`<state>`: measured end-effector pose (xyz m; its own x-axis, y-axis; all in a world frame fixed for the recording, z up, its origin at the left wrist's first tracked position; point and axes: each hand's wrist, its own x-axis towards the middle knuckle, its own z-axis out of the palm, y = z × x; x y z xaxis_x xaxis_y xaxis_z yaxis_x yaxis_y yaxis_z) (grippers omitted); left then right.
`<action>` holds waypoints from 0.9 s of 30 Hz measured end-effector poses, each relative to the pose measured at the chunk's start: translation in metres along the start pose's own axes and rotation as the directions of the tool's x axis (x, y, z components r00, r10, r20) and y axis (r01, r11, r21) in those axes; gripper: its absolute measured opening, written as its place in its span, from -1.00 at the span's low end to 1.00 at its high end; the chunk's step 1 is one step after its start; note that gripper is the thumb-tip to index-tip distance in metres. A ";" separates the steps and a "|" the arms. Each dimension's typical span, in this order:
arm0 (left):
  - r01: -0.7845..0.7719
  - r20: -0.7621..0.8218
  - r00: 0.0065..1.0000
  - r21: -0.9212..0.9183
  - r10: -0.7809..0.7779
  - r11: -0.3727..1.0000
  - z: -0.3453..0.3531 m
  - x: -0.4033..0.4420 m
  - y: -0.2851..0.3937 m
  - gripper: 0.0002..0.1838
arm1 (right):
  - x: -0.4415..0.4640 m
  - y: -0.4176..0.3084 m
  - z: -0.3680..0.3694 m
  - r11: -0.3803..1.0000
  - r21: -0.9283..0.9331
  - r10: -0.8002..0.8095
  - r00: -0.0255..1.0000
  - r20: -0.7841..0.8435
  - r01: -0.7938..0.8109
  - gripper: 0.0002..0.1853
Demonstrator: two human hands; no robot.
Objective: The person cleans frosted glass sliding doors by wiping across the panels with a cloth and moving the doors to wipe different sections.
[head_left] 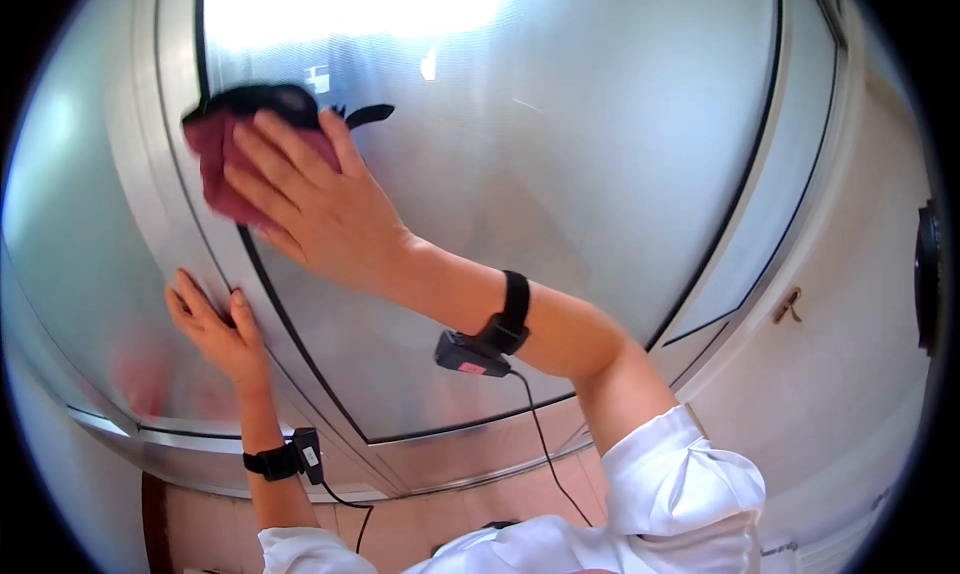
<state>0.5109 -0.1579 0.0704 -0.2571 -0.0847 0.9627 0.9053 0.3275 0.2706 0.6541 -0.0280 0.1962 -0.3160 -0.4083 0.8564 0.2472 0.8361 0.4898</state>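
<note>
- Black cable at 5 o'clock, running from the box strapped to the right wrist: best kept trailing low, clear of the strokes.
- Left hand, between 8 and 9 o'clock, is unclenched, fingers and thumb apart, against the silvery metal frame; a steady brace there should help balance the reach.
- Right hand, at 10 o'clock, lies over the cloth with fingers outstretched; even pressure through palm and fingertips would serve better than fingertips alone.
- Maroon cloth with a black upper edge, at 10 o'clock under the right hand, straddles the frame and glass edge; its loose border is best kept flat, worked along the black seal.
- Large frosted glass pane, stretching towards 2 o'clock: overlapping strokes would suit it.
</note>
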 end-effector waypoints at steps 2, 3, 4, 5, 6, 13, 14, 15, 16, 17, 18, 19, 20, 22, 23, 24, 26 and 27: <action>0.012 0.000 1.000 0.022 -0.012 1.000 0.001 0.000 -0.001 -0.36 | -0.021 0.013 -0.014 0.994 -0.014 -0.109 0.991 0.073 0.110 -0.39; 0.005 0.004 1.000 0.028 -0.005 1.000 0.001 0.000 0.000 -0.36 | -0.029 0.029 -0.032 0.995 -0.010 -0.101 0.993 0.068 0.102 -0.39; -0.005 -0.009 1.000 -0.003 0.005 1.000 0.000 0.000 0.000 -0.37 | -0.038 0.046 -0.049 0.991 -0.067 -0.104 0.983 0.150 0.115 -0.40; -0.013 -0.024 1.000 -0.031 0.012 0.999 -0.001 -0.001 0.001 -0.37 | -0.045 0.065 -0.066 0.984 -0.119 -0.106 0.967 0.230 0.136 -0.42; -0.013 -0.023 1.000 -0.018 0.012 1.000 -0.002 0.000 0.002 -0.37 | -0.048 0.083 -0.082 0.983 -0.180 0.013 0.974 0.228 0.029 -0.42; -0.035 0.011 0.999 0.085 0.034 0.996 -0.004 0.000 0.003 -0.38 | -0.139 0.262 -0.185 0.880 -0.374 0.214 0.947 -0.239 -0.293 -0.47; -0.038 -0.001 0.999 0.067 0.038 0.997 -0.003 -0.001 0.002 -0.38 | -0.150 0.279 -0.200 0.880 -0.365 0.229 0.946 -0.231 -0.302 -0.47; -0.034 0.003 0.999 0.078 0.034 0.996 -0.003 -0.002 0.003 -0.38 | -0.158 0.292 -0.213 0.880 -0.357 0.243 0.944 -0.224 -0.312 -0.46; -0.038 -0.002 0.999 0.075 0.038 0.997 -0.003 -0.001 0.003 -0.37 | -0.168 0.299 -0.220 0.864 -0.333 0.297 0.916 -0.271 -0.379 -0.45; -0.042 -0.008 0.999 0.069 0.042 0.997 -0.003 -0.001 0.002 -0.37 | -0.179 0.303 -0.227 0.842 -0.308 0.349 0.882 -0.317 -0.443 -0.44; -0.041 -0.003 0.999 0.072 0.042 0.997 -0.003 -0.001 0.002 -0.37 | -0.194 0.309 -0.233 0.814 -0.290 0.405 0.849 -0.338 -0.504 -0.44; -0.044 0.001 0.999 0.091 0.044 0.995 -0.002 -0.001 0.002 -0.36 | -0.203 0.310 -0.234 0.783 -0.270 0.459 0.813 -0.359 -0.561 -0.44; -0.048 0.003 0.999 0.109 0.048 0.993 -0.002 -0.001 0.002 -0.35 | -0.209 0.308 -0.235 0.808 -0.246 0.434 0.824 -0.365 -0.535 -0.43; -0.045 0.006 0.999 0.096 0.044 0.994 0.000 -0.001 0.002 -0.34 | -0.233 0.311 -0.230 0.725 -0.234 0.511 0.734 -0.448 -0.648 -0.30; -0.041 0.004 0.999 0.079 0.041 0.996 0.000 -0.001 0.003 -0.34 | -0.242 0.312 -0.226 0.701 -0.229 0.527 0.707 -0.472 -0.675 -0.28; 0.000 0.012 1.000 0.060 -0.001 0.998 0.001 -0.001 0.007 -0.36 | -0.250 0.309 -0.218 0.639 -0.226 0.569 0.650 -0.504 -0.735 -0.25; -0.001 0.018 1.000 0.073 0.000 0.997 0.001 -0.001 0.009 -0.36 | -0.251 0.288 -0.199 0.534 -0.242 0.621 0.571 -0.537 -0.810 -0.21; -0.014 0.030 0.999 0.073 0.012 0.997 0.001 -0.001 0.009 -0.35 | -0.238 0.272 -0.186 0.544 -0.232 0.623 0.573 -0.532 -0.806 -0.21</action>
<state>0.5186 -0.1545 0.0721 -0.2565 -0.0526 0.9651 0.8817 0.3963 0.2560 0.9667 0.2286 0.1556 0.4602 0.0920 0.8830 0.6015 0.6992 -0.3864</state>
